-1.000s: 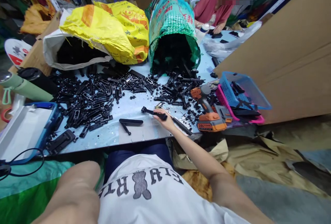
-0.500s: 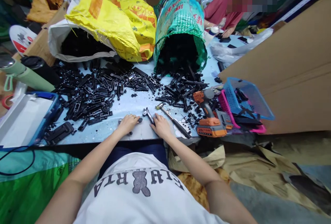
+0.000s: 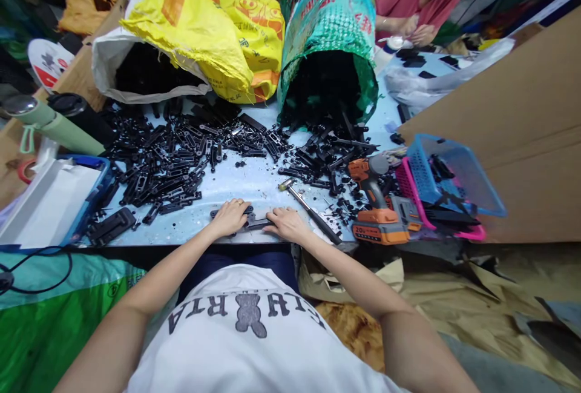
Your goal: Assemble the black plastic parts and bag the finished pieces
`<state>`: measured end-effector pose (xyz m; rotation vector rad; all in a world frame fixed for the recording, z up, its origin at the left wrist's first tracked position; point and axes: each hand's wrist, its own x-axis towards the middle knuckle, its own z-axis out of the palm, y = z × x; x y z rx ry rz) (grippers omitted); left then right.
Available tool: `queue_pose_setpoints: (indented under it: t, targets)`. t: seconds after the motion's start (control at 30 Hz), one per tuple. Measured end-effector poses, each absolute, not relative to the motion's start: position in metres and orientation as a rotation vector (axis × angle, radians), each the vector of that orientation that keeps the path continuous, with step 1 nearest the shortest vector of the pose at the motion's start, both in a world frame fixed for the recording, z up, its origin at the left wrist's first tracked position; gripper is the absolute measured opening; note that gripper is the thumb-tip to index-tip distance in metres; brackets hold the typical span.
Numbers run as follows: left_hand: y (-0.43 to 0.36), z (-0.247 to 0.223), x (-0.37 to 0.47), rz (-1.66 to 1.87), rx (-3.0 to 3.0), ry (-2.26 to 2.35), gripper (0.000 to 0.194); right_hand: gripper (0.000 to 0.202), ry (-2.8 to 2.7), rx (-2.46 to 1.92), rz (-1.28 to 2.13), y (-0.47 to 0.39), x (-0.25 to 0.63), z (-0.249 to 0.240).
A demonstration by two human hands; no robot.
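Observation:
Near the front edge of the table, my left hand is closed over a dark elongated part, which shows on both sides of the fingers. My right hand grips the handle end of an adjustable wrench. The wrench lies nearly level, its head pointing left and meeting the part by my left fingertips. Just where the jaws sit is hidden by my left hand. A hammer with a black handle rests on the table right beside my right hand.
Heaps of black plastic parts spread behind my hands, below a yellow sack and a green sack. An orange cordless drill and a blue basket stand right. Bottles and a blue tray are left. Across the table sits another person.
The wrench has swung from slanting upward to nearly level, its head now at the part by my left hand. My right hand has turned with it; the view has shifted slightly.

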<state>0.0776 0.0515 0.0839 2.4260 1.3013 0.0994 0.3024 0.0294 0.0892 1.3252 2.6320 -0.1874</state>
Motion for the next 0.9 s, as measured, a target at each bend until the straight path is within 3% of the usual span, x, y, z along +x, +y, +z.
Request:
queue_pose_setpoints:
  t: [0.1, 0.23, 0.57, 0.73, 0.9]
  targets:
    - [0.05, 0.088, 0.08, 0.102, 2.405, 1.287, 0.041, 0.046, 2.654, 1.349, -0.153, 0.029, 0.299, 0.087]
    - [0.046, 0.087, 0.079, 0.17, 2.421, 1.289, 0.067, 0.047, 2.666, 1.394, -0.122, 0.023, 0.295, 0.094]
    - [0.043, 0.087, 0.068, 0.345, 2.406, 1.238, 0.077, 0.043, 2.639, 1.404, -0.164, 0.016, 0.284, 0.121]
    - [0.044, 0.083, 0.068, 0.402, 2.423, 1.227, 0.069, 0.041, 2.63, 1.418, -0.133, 0.017, 0.284, 0.128]
    - [0.043, 0.075, 0.067, 0.486, 2.442, 1.25, 0.049, 0.038, 2.675, 1.412, -0.09, 0.019, 0.279, 0.134]
